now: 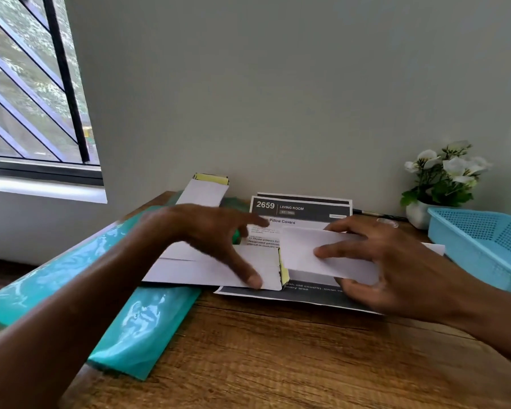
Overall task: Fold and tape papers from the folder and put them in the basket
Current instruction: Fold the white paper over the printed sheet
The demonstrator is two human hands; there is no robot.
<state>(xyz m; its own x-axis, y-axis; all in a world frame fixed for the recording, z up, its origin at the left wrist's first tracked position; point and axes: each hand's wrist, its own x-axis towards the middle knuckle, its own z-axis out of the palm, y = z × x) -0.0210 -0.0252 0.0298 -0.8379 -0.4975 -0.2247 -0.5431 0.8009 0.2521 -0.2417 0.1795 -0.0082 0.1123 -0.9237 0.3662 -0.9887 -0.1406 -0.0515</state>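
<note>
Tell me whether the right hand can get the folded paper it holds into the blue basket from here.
Probably yes. The right hand grips the folded paper, and the basket stands open-topped just to its right on the table, with nothing between them.

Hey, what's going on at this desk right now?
A person is folding papers at a wooden table. The right hand holds a folded white paper, while the left hand presses a taped folded paper flat on the printed sheets. A teal folder lies open to the left, and the blue basket waits on the right.
</note>
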